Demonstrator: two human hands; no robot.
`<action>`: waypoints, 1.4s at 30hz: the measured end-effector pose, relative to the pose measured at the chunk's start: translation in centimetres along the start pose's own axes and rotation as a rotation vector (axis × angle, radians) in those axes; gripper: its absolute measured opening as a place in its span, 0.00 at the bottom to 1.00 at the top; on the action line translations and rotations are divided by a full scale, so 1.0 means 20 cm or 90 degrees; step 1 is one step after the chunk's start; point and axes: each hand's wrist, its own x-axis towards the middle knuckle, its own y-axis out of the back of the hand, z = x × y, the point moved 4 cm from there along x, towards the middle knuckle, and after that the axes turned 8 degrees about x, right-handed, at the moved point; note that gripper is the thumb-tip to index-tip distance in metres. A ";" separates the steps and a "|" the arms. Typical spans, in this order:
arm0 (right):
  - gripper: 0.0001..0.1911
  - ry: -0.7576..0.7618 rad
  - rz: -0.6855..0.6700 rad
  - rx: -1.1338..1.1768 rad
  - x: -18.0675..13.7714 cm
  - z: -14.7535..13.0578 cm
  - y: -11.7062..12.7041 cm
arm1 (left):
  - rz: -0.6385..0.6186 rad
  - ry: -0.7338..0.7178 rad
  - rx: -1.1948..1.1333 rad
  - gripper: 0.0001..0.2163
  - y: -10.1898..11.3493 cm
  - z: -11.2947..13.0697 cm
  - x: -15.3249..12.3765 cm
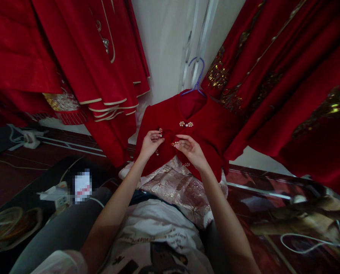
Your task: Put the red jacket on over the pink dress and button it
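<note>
A small red jacket (pixel 210 125) hangs in front of me on a purple hanger (pixel 197 74). Its top pearl clasp (pixel 186 124) is fastened. My left hand (pixel 150 144) pinches the left front edge of the jacket at a pearl button (pixel 160 132). My right hand (pixel 190 149) pinches the right front edge at a second clasp piece (pixel 175 144). The two edges sit slightly apart between my hands. Below the jacket lies a pale pink and gold embroidered skirt (pixel 177 186).
Red garments with gold trim hang at left (pixel 96 64) and right (pixel 286 87). A white wall (pixel 164 42) is behind. A power strip (pixel 57 192) and cables lie on the dark floor at left. White fabric (pixel 155 232) covers my lap.
</note>
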 end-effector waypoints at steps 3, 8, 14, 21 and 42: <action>0.21 0.042 0.032 0.001 0.05 0.01 -0.02 | 0.000 -0.005 -0.028 0.17 0.01 0.01 0.00; 0.18 0.096 0.071 -0.060 0.21 0.06 -0.12 | -0.026 0.001 -0.045 0.13 0.02 0.05 0.02; 0.13 0.137 0.111 -0.145 0.28 0.07 -0.19 | -0.037 -0.007 -0.051 0.13 0.01 0.07 0.02; 0.09 0.192 0.109 -0.214 0.25 0.07 -0.21 | 0.005 -0.035 -0.008 0.10 0.01 0.06 0.01; 0.10 0.094 -0.017 -0.242 0.01 0.06 0.05 | -0.149 -0.135 0.186 0.07 0.13 -0.04 -0.08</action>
